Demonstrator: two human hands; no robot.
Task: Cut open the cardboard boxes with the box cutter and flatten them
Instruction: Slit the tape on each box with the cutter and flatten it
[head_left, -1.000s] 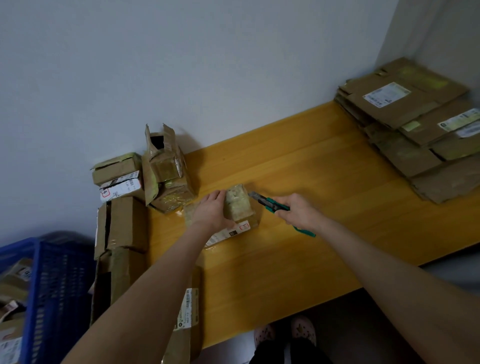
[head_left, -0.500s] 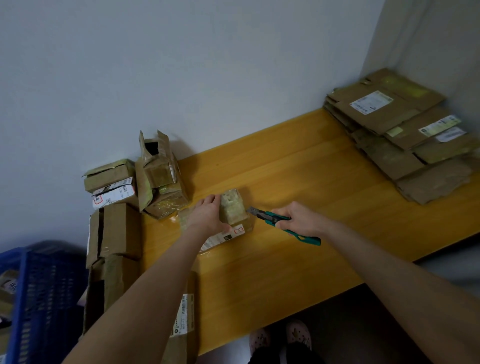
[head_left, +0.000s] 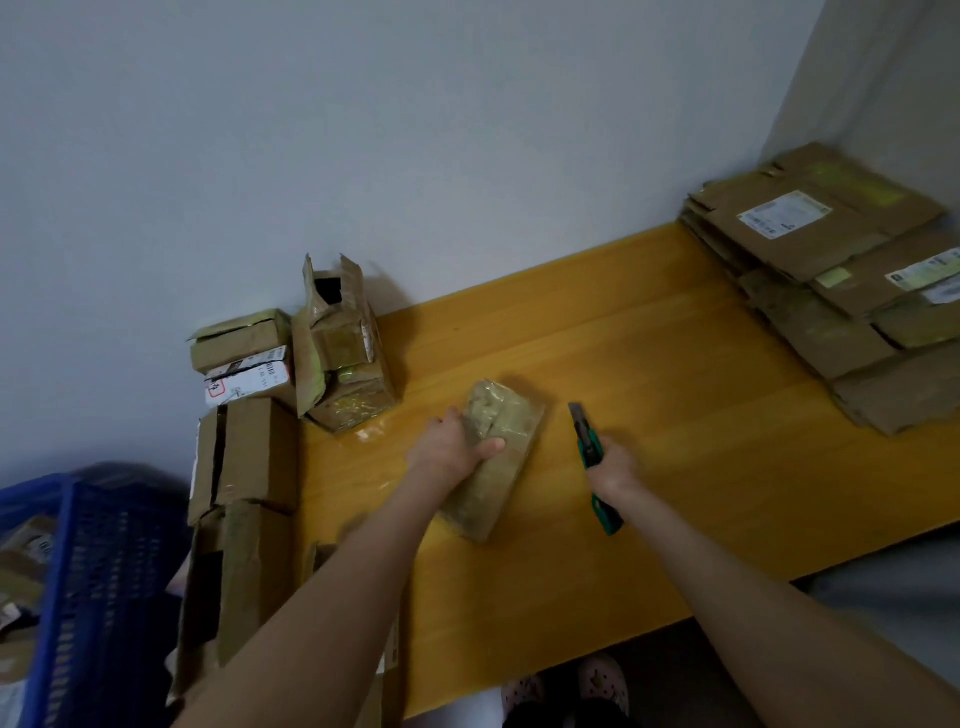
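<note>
While both hands work over the yellow table (head_left: 649, 389), a flattened cardboard pile (head_left: 810, 270) lies well beyond the right hand (head_left: 615, 470), at the far right. Stacked boxes (head_left: 249, 452) stand to the left of the left hand (head_left: 449, 454), and a blue crate (head_left: 98, 571) sits further left. The left hand grips the small taped box (head_left: 506, 467) from its left side, thumb curled over the top. The right hand is wrapped round the green box cutter (head_left: 589, 449), tip pointing away, just right of the taped box and apart from it.

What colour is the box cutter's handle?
Green with black trim on the box cutter, gripped by the right hand; seen in the head view.
</note>
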